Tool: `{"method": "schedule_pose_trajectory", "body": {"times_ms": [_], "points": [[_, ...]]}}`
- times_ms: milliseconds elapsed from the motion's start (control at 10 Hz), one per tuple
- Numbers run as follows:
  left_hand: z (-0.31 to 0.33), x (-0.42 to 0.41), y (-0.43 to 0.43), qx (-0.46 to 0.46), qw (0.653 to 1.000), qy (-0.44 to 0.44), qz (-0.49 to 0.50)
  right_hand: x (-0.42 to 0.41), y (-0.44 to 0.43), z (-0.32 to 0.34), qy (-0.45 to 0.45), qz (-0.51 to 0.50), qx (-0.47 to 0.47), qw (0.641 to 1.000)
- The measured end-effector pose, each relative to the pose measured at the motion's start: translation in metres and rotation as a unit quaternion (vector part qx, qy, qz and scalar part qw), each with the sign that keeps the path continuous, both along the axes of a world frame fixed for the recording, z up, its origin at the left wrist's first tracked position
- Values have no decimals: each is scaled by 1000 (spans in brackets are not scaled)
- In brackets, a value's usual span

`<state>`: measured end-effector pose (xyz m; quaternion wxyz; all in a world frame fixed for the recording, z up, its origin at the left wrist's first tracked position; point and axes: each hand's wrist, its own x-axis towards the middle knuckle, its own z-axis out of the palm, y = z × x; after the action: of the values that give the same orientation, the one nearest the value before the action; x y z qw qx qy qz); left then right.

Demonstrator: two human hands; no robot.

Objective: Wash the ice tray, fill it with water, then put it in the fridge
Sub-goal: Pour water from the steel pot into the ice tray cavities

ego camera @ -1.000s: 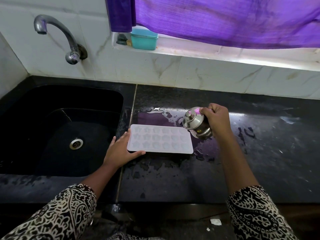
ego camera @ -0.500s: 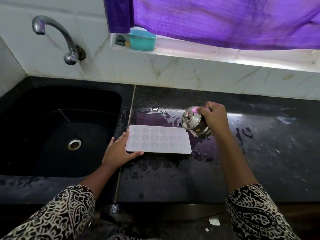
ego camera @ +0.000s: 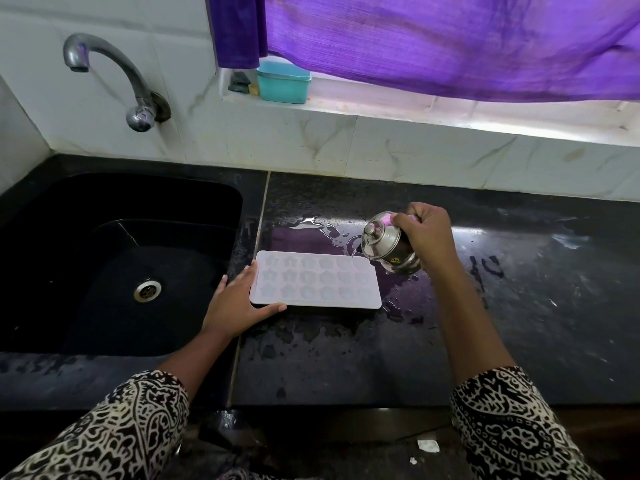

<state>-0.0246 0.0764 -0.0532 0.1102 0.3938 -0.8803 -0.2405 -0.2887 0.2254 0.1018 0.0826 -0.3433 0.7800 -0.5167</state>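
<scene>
A pale ice tray (ego camera: 317, 280) with star-shaped cells lies flat on the wet black counter (ego camera: 346, 355), just right of the sink. My left hand (ego camera: 235, 301) rests against the tray's left end, thumb along its front edge and fingers straight. My right hand (ego camera: 424, 233) grips a small lidded steel pot (ego camera: 386, 244), tilted toward the tray's far right corner. A thin stream of water runs from the pot into the tray there.
A black sink (ego camera: 114, 258) with a steel drain sits at the left under a curved tap (ego camera: 104, 69). A teal box (ego camera: 284, 81) stands on the window ledge under a purple curtain (ego camera: 433, 39). Puddles lie on the counter around the tray.
Both hands, the tray and the pot keep almost the same places. The pot stays tilted over the tray's right end.
</scene>
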Motion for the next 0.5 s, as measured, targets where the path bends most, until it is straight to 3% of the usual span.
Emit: {"method": "schedule_pose_trajectory", "body": {"times_ms": [500], "points": [[1,0,0,-4,1000,-6,-2,-3,-2,1,9,-9,17,1000]]}}
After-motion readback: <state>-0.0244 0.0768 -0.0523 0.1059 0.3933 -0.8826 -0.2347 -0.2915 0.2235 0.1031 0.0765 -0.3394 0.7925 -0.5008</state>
